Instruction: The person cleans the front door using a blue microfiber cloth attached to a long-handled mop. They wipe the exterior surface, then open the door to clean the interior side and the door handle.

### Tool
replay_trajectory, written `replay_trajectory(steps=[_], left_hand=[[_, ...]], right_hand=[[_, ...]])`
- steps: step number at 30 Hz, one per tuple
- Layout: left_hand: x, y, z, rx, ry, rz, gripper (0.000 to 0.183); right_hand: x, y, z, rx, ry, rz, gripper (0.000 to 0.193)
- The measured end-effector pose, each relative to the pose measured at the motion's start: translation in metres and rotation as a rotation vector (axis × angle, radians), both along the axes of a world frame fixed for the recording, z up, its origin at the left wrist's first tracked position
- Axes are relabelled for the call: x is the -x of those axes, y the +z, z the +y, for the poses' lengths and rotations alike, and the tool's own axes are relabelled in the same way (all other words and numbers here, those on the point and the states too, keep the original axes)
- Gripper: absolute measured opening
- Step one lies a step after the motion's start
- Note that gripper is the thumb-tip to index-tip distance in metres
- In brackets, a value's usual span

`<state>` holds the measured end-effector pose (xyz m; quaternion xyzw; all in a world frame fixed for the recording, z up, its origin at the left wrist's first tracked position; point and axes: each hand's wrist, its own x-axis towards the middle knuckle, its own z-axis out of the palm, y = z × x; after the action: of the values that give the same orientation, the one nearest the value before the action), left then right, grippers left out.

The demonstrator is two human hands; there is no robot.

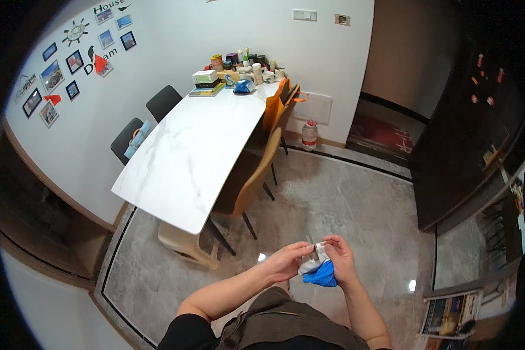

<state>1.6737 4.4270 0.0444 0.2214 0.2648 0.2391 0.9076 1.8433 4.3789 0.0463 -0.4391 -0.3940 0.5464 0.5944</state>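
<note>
Your two hands met low in the frame, just right of centre, above the grey stone floor (pixel 332 198). Your left hand (pixel 287 261) came in from the lower middle with its grip pinched on the top of a small bundle, a white cloth (pixel 310 263) wrapped with a blue cloth (pixel 322 276) that bulged out beneath it. Your right hand (pixel 342 261) cupped the same bundle from the right, fingers curled around it, so both grips were grasping the cloths rather than released. A thin dark strip (pixel 311 244) stuck up between your fingertips; what it was could not be made out.

Up and to the left, a long white marbled desk (pixel 186 157) ran toward the far wall. At its far end, in the upper middle of the frame, stood a cluster of boxes, jars and bottles (pixel 239 70), with a stack of books (pixel 206 84) beside them. Tan chairs (pixel 256 175) stood along the desk's right side, dark chairs (pixel 160 102) along its left. An orange bag (pixel 274 105) hung at the far right corner of the desk, and a plastic bottle (pixel 310 134) stood on the floor by the wall. Framed pictures (pixel 55 76) dotted the wall at upper left. A magazine (pixel 449 315) lay at lower right.
</note>
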Motion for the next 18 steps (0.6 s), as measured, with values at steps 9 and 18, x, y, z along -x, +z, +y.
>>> replay_trajectory(steps=[9, 18], left_hand=[[-0.089, 0.021, 0.235, -0.017, 0.032, 0.017, 0.020], [-0.187, 0.021, 0.427, -0.156, 0.077, 0.045, 0.019]], right_hand=[[-0.087, 0.008, 0.235, -0.196, 0.141, -0.269, 0.013], [-0.171, 0.015, 0.433, -0.083, 0.034, -0.150, 0.016]])
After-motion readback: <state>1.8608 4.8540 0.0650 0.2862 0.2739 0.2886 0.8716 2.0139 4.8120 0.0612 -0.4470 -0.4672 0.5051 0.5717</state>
